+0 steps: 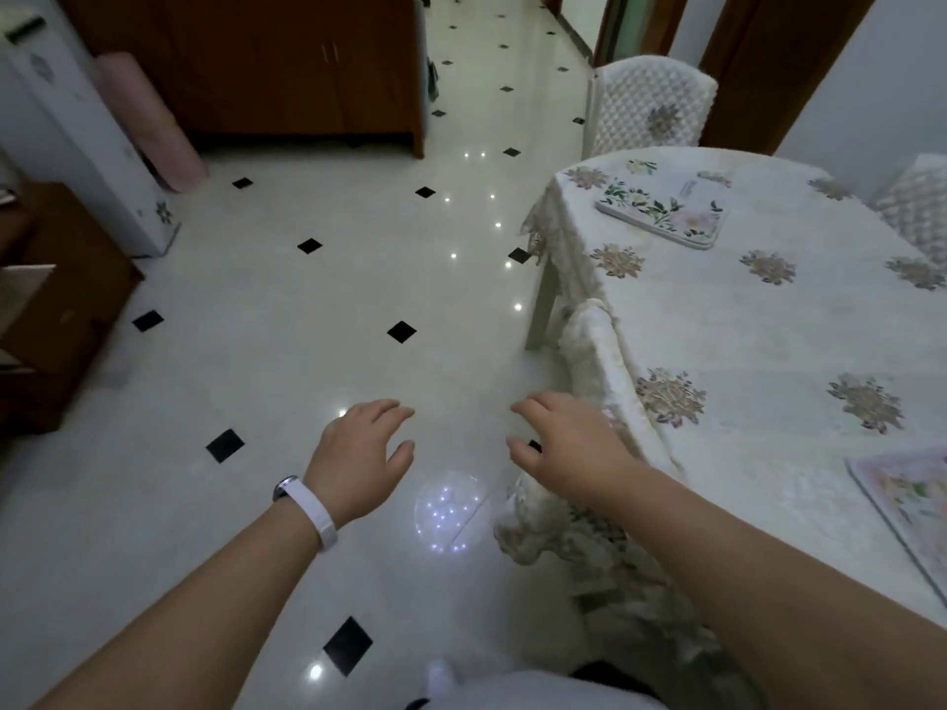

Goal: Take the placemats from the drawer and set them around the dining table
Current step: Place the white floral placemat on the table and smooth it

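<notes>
A floral placemat [661,213] lies flat at the far end of the dining table [758,325], which wears a pale flowered cloth. A second placemat [909,509] lies at the table's near right, partly cut off by the frame edge. My left hand [358,453], a white band on its wrist, hovers over the floor with fingers apart and nothing in it. My right hand [569,443] is held out beside it, also empty with spread fingers, just left of a covered chair back [597,351]. No drawer front is clearly visible.
Wooden furniture [56,310] stands at the left edge, a white appliance [77,130] and a pink roll [153,120] behind it. A brown cabinet [266,69] fills the back. Covered chairs [648,102] ring the table. Glossy tiled floor [317,299] stretches between.
</notes>
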